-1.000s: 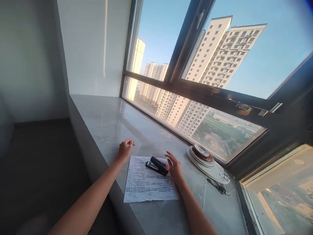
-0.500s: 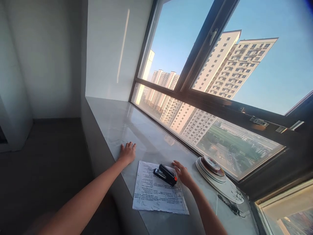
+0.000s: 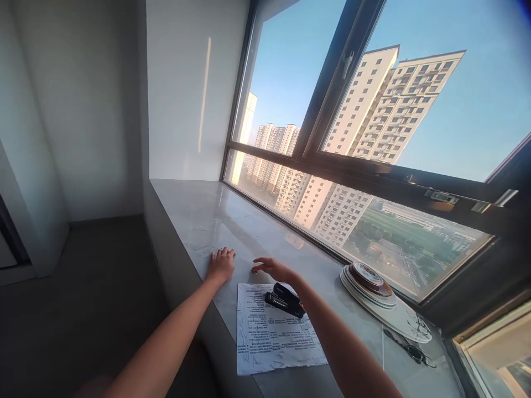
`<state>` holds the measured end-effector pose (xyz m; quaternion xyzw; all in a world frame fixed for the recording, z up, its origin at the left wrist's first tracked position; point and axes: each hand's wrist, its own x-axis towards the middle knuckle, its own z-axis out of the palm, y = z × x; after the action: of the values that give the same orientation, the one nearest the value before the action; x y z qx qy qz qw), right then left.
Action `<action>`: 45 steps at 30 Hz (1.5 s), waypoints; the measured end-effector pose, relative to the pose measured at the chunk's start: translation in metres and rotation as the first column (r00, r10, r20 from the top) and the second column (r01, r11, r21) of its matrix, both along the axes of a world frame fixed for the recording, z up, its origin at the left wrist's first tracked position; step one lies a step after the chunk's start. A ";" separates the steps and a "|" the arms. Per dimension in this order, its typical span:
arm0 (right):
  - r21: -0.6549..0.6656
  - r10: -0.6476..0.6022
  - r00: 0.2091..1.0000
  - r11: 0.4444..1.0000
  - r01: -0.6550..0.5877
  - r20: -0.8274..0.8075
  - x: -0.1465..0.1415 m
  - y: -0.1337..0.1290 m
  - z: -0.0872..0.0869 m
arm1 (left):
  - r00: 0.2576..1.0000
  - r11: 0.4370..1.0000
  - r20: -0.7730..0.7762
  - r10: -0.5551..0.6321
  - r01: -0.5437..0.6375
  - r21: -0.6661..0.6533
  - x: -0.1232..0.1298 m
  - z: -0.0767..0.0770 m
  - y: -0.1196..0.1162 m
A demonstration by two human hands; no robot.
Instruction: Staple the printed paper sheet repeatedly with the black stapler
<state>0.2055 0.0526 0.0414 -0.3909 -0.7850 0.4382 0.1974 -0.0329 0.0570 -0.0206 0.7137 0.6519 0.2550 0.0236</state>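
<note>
My left hand (image 3: 222, 265) rests palm down on the grey stone windowsill (image 3: 194, 221), its fingers apart and a little bent. Small dark bits lie by its fingertips, too tiny to name. To its right, my right hand (image 3: 271, 269) reaches over the far edge of the paper with fingers stretched out and apart. A small dark speck shows under its fingertips; I cannot tell what it is. Nearer to me lies a printed sheet of paper (image 3: 265, 337) with handwritten marks. On it sits a black stapler (image 3: 286, 301), partly covered by my right forearm.
A stack of plates (image 3: 373, 290) lies on the sill at the right, beside the window. Close to it is a pair of black-handled scissors (image 3: 410, 348). A dark-framed window (image 3: 315, 157) borders the far side. The sill drops off on the left towards the dark floor (image 3: 103, 309).
My right hand has moved left, from beside the stapler to beyond the paper's far edge, near my left hand. The left hand stays on the sill. The view has shifted slightly.
</note>
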 end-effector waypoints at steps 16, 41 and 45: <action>0.450 -0.466 0.885 0.788 0.419 -0.009 0.084 -0.119 0.009 | 0.904 0.901 -0.054 -0.424 0.427 0.074 0.001 0.026 -0.031; 0.535 -0.671 0.706 0.520 0.665 -0.225 0.165 -0.167 -0.032 | 0.417 0.427 -0.130 -0.900 0.902 -0.066 0.100 0.028 -0.162; 0.502 -0.642 0.724 0.553 0.666 -0.252 0.162 -0.169 -0.027 | 0.451 0.466 -0.131 -0.883 0.878 -0.111 0.114 0.021 -0.171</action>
<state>0.3671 -0.1160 0.0143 -0.5692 -0.6708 0.0904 0.4667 0.0815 -0.1144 0.0006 0.9662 0.1919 0.1356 0.1061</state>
